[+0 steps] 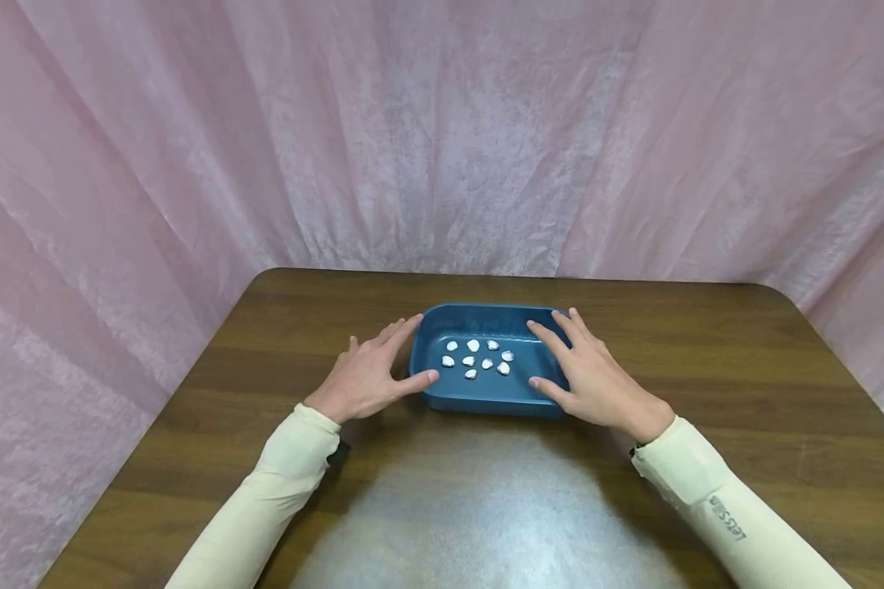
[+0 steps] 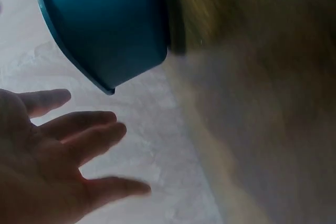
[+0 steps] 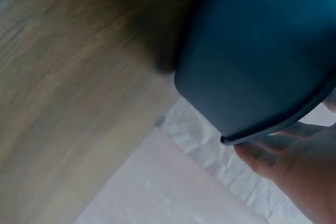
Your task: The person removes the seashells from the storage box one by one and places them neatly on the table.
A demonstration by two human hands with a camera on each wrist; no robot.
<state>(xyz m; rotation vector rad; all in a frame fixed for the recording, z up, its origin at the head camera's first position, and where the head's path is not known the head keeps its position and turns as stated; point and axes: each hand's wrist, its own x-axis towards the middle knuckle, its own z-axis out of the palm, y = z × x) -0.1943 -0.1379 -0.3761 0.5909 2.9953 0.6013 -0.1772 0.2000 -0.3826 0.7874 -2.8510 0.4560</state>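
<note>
A blue rectangular tray (image 1: 493, 404) with rounded corners stands on the table in the head view. Several small, shiny white pebble-like pieces (image 1: 468, 361) lie spread over its floor, mostly left of the middle. My left hand (image 1: 364, 378) is at the tray's left end, fingers spread, thumb over the near left corner. In the left wrist view a gap shows between that hand (image 2: 58, 156) and the tray (image 2: 110, 24). Over the tray's right end my right hand (image 1: 597, 380) spreads its fingers, covering part of the rim. Its fingers (image 3: 254, 158) are close beyond the rim in the right wrist view.
The brown wood-grain table (image 1: 744, 368) has rounded far corners and a bright glare patch near its front. Pink velvety curtains (image 1: 442, 147) hang behind it and along the sides. Pale long sleeves (image 1: 295, 458) cover both forearms.
</note>
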